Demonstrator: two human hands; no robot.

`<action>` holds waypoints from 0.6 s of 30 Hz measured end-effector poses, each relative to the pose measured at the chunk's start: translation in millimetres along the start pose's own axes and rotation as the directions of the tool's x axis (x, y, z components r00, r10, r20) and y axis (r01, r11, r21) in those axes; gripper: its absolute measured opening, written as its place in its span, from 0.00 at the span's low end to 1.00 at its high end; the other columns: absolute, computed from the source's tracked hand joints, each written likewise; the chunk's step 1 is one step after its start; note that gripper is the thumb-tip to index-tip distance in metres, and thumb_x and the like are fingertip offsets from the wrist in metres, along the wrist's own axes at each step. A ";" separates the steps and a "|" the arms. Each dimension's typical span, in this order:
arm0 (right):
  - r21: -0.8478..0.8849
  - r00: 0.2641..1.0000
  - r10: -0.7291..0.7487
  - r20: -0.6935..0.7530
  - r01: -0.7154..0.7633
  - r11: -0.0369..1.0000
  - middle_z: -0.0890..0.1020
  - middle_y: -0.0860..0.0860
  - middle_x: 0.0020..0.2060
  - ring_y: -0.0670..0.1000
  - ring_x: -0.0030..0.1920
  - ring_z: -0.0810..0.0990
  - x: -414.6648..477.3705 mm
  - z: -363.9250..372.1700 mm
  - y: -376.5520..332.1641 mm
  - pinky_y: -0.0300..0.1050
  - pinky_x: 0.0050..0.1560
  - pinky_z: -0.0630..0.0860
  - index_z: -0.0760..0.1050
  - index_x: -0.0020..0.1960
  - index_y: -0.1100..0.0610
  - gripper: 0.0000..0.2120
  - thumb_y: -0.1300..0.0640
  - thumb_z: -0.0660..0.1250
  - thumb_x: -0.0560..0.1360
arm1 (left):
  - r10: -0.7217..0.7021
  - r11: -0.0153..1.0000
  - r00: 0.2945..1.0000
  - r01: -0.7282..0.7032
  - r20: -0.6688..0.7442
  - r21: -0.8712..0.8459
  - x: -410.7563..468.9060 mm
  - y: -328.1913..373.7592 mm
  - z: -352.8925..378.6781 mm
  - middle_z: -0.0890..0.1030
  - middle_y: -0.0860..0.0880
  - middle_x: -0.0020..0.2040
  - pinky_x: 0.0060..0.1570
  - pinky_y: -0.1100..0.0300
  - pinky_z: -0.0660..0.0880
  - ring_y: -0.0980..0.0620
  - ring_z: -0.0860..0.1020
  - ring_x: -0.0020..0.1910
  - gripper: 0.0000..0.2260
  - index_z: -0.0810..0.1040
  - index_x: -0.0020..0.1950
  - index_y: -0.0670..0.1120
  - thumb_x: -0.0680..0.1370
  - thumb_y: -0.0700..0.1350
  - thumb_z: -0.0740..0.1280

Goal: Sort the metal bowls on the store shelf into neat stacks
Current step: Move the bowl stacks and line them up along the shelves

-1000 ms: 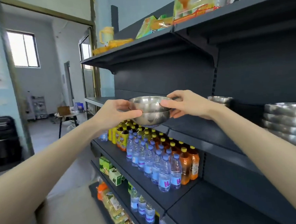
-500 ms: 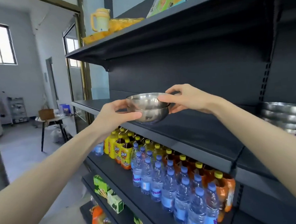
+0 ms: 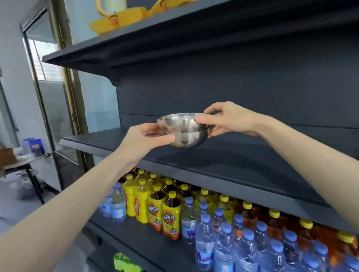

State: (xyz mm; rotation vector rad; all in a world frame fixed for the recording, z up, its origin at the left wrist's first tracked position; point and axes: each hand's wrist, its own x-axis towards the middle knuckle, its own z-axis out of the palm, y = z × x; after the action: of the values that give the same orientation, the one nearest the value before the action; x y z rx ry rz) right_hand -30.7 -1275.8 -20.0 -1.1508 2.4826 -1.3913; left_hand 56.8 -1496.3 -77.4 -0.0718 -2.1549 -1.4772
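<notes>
— Steel bowls [image 3: 183,133], two, nested one in the other, rims near level. Location?
— Over the left stretch of the dark middle shelf [image 3: 228,170], held between both hands. A shadow lies beneath; whether the base touches the board cannot be told.
— Left hand [image 3: 145,138]?
— Grips the lower bowl's near-left wall, thumb laid across it, fingers curled behind and mostly hidden.
— Right hand [image 3: 228,118]?
— Pinches the upper rim, thumb on the near side, fingers curled round the far edge and underneath.
— Step in hand?
— By judgement, setting a small stack at its place.
— Next move calls for?
— Probably a level lowering, base flat, then both grips eased off together so the top bowl stays seated.
— Below?
— Iced-tea bottles [image 3: 155,212] and water bottles [image 3: 222,248], one shelf down.
</notes>
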 end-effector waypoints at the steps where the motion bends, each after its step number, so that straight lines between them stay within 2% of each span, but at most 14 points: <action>1: 0.000 1.000 0.008 -0.011 -0.008 1.000 0.84 0.56 0.49 0.51 0.46 0.85 13.7 7.5 0.4 0.37 0.45 0.81 0.74 0.58 0.58 0.23 0.44 0.71 0.71 | 0.005 1.000 1.000 -0.005 0.008 0.006 11.7 -8.5 -10.4 0.85 0.55 0.49 0.56 0.64 0.74 0.59 0.82 0.50 0.18 0.81 0.56 0.48 0.67 0.45 0.77; 6: -0.004 0.999 0.044 -0.030 -0.044 0.999 0.83 0.55 0.51 0.49 0.46 0.85 83.3 42.1 5.9 0.37 0.46 0.81 0.72 0.60 0.58 0.25 0.44 0.71 0.71 | 0.014 1.000 0.999 -0.015 0.044 0.012 65.6 -52.3 -52.4 0.85 0.55 0.48 0.54 0.65 0.75 0.59 0.82 0.49 0.17 0.81 0.55 0.49 0.68 0.45 0.77; 10: -0.016 0.997 0.065 -0.032 -0.065 0.998 0.83 0.54 0.51 0.48 0.45 0.85 149.2 66.8 15.7 0.37 0.48 0.81 0.71 0.62 0.58 0.26 0.44 0.71 0.71 | 0.006 0.999 0.998 -0.009 0.060 0.042 114.1 -93.3 -87.7 0.84 0.56 0.50 0.62 0.57 0.73 0.58 0.81 0.53 0.17 0.81 0.56 0.50 0.68 0.47 0.77; 13: -0.016 0.997 0.067 -0.032 -0.067 0.998 0.83 0.53 0.51 0.47 0.43 0.85 198.4 85.3 19.1 0.35 0.45 0.80 0.71 0.62 0.59 0.24 0.46 0.70 0.72 | 0.004 1.000 0.997 -0.006 0.072 0.031 150.2 -122.7 -114.4 0.84 0.56 0.50 0.63 0.52 0.73 0.57 0.80 0.55 0.16 0.81 0.54 0.52 0.68 0.47 0.77; 18: -0.014 0.996 0.075 -0.042 -0.076 0.997 0.83 0.53 0.50 0.45 0.42 0.85 267.3 119.3 16.3 0.34 0.44 0.80 0.73 0.59 0.57 0.25 0.43 0.71 0.69 | 0.017 0.998 0.992 -0.024 0.126 0.057 203.0 -152.0 -165.7 0.85 0.56 0.48 0.61 0.58 0.73 0.59 0.80 0.54 0.12 0.82 0.50 0.53 0.69 0.46 0.76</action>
State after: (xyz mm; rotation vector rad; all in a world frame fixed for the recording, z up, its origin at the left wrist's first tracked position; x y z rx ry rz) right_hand -184.2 -1525.4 -27.3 -1.0298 2.5406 -1.3932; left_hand -103.9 -1753.1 -72.6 -0.1696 -2.2886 -1.4314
